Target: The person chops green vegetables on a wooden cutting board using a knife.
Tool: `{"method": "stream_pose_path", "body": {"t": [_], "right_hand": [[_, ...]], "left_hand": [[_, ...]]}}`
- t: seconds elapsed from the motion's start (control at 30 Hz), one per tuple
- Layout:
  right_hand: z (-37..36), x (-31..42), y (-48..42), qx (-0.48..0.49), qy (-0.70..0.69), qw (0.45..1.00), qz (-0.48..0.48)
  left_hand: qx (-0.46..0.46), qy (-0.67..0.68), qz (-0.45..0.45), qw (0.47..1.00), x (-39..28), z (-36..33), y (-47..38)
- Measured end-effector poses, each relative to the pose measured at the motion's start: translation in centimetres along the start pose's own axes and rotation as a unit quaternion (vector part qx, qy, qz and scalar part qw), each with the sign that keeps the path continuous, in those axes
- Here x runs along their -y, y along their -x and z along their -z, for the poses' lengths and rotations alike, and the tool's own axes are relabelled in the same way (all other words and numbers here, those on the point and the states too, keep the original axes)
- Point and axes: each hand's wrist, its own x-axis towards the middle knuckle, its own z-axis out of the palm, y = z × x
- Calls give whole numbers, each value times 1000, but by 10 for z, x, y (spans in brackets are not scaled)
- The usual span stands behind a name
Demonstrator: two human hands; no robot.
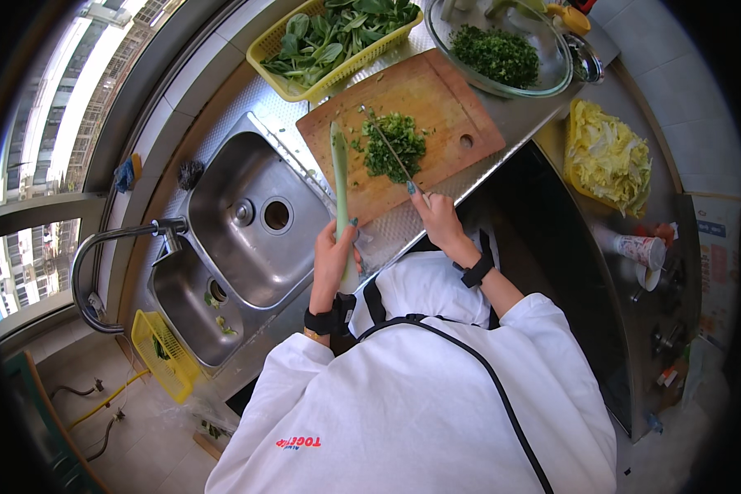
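Observation:
My left hand [337, 253] is closed round a long pale green object [340, 173], perhaps a knife sheath or a vegetable stalk; its far end lies over the left part of the wooden cutting board [451, 117]. In my right hand [438, 217] is the handle of a kitchen knife [390, 147]. The knife's blade, seen nearly edge-on, crosses a pile of finely chopped greens [410, 139] on the board. Small green bits lie scattered about the pile. Both wrists wear black bands.
Behind the board stand a yellow basket of leafy greens [339, 46] and a glass bowl of chopped greens [495, 55]. A double steel sink [253, 210] with a faucet [92, 247] is at the left. Cut cabbage [608, 160] and a paper cup [639, 250] are at the right.

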Motion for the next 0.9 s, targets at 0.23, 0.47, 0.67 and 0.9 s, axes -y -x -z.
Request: {"method": "stream_pose_path", "body": {"t": [0.23, 0.47, 0.67, 0.9], "right_hand": [[13, 15, 4, 1, 3, 1000, -16], [10, -1, -1, -4, 6, 1000, -2], [12, 15, 2, -1, 5, 1000, -18], [8, 11, -2, 12, 6, 1000, 5]], "left_hand": [[-13, 4, -10, 1000, -2, 1, 3], [-6, -6, -1, 1000, -1, -1, 3], [-15, 12, -16, 1000, 0, 0, 3], [-8, 6, 1, 1000, -2, -2, 2]]}}
